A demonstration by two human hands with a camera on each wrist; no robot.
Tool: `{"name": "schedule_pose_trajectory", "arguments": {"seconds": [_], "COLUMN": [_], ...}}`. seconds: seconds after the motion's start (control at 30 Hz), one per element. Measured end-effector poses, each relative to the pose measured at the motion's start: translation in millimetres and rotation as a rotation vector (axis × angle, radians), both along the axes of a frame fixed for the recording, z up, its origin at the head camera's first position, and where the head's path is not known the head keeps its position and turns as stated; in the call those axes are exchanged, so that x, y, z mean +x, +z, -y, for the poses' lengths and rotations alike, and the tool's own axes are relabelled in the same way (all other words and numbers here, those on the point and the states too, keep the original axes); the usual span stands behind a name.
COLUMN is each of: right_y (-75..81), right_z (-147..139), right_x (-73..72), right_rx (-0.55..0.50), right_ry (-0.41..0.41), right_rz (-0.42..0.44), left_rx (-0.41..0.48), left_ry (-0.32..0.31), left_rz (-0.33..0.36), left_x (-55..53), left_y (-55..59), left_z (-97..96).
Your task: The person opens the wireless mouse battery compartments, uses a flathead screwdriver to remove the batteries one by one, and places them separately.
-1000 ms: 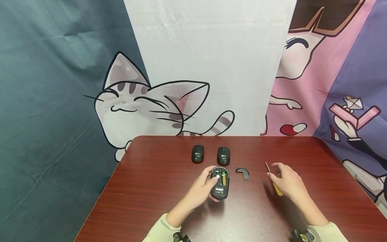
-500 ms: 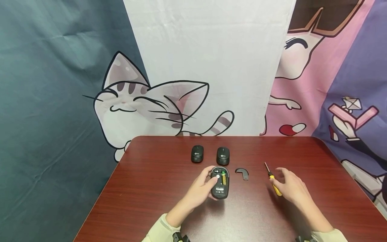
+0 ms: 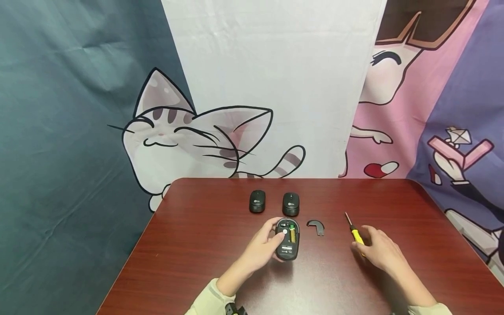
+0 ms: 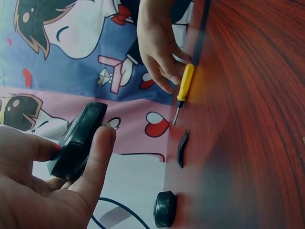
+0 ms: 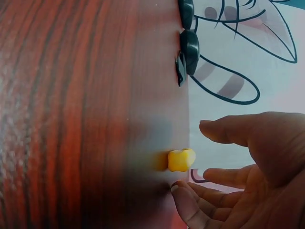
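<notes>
My left hand (image 3: 256, 250) grips a black computer mouse (image 3: 286, 253) with its underside facing up, thumb on the near face. A green-and-gold battery (image 3: 292, 234) shows in the mouse's uncovered battery slot. To the right of it a curved black battery cover (image 3: 316, 226) lies on the table. A screwdriver (image 3: 357, 236) with a yellow handle lies farther right, its metal tip pointing away from me. Beside that handle hovers my right hand (image 3: 383, 252), fingers loosely bent and holding nothing. In the right wrist view, the yellow handle end (image 5: 180, 160) appears between the thumb and the fingers, apart from them.
Two more black mice, a left one (image 3: 257, 201) and a right one (image 3: 291, 204), stand upright near the back of the reddish-brown wooden table (image 3: 189, 245). Behind the table's far edge hangs a cartoon-printed cloth (image 3: 307, 87).
My right hand has drawn back slightly to the right and toward me, uncovering more of the screwdriver's yellow handle. The left hand and its mouse stay almost where they were.
</notes>
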State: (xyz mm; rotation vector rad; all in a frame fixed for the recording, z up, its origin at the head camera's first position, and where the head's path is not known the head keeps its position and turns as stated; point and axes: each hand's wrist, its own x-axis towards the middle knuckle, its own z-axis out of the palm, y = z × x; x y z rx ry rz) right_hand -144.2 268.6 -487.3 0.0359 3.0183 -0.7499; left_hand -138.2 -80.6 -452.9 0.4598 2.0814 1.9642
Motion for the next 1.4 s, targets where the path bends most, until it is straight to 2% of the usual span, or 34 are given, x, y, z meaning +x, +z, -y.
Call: {"name": "schedule_pose_trajectory", "arguments": {"seconds": [0.2, 0.57, 0.87, 1.07, 1.23, 1.4], "right_y": [-4.8, -9.3, -8.6, -8.3, -5.6, 4.4], "right_z": [-0.9, -2.3, -3.1, -6.7, -9.7, -12.3], "right_x": [-2.4, -6.4, -13.8, -17.0, -16.3, -11.3], "right_rx": [0.0, 0.032, 0.051, 0.043, 0.01, -0.032], "right_ry": [0.002, 0.022, 0.009, 0.021, -0.006, -0.052], "right_rz": [0.065, 0.031, 0.098, 0.112, 0.102, 0.044], "left_rx": [0.001, -0.011, -0.04, -0.059, -0.069, -0.074], "left_ry": [-0.001, 0.024, 0.02, 0.006, 0.014, 0.012], "left_rz": [0.015, 0.005, -0.012, -0.016, -0.011, -0.012], "left_x": [1.9, 1.5, 1.0, 2.0, 2.7, 1.2], "left_y": [-1.2, 0.7, 1.9, 2.8, 2.9, 1.8], "left_z": [0.9, 2.1, 2.9, 2.8, 1.4, 0.5]}}
